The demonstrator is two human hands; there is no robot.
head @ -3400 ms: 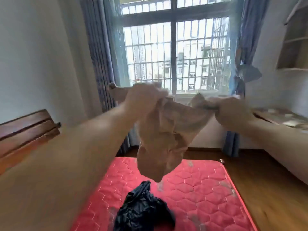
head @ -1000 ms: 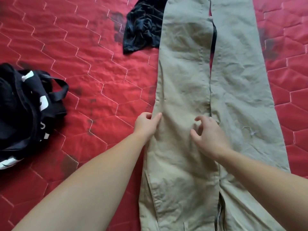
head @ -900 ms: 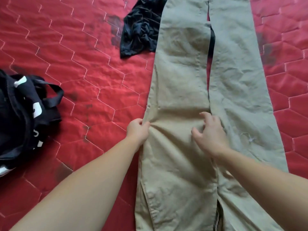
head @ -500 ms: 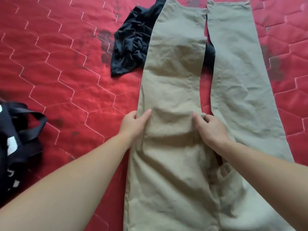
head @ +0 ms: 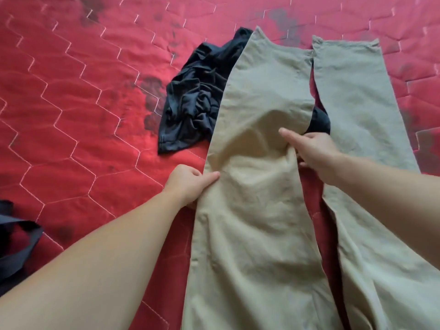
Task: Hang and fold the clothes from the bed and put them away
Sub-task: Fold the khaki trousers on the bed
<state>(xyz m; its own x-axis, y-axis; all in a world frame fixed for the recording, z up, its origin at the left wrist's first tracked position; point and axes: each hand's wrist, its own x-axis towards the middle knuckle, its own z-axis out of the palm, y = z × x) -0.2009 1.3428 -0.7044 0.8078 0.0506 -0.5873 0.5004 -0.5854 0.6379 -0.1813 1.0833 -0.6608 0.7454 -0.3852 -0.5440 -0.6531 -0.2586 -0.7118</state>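
I am at the folding step, my left hand [head: 190, 184] and right hand [head: 314, 151] pinching the edges of one leg of the khaki trousers [head: 259, 210] spread on the bed [head: 71, 103], which I'd next lay over the other leg.

Khaki cotton trousers [head: 262, 210] lie flat on the red quilted bed [head: 83, 103], one leg partly over a crumpled dark garment [head: 192, 108]; black bag [head: 14, 239] far left.
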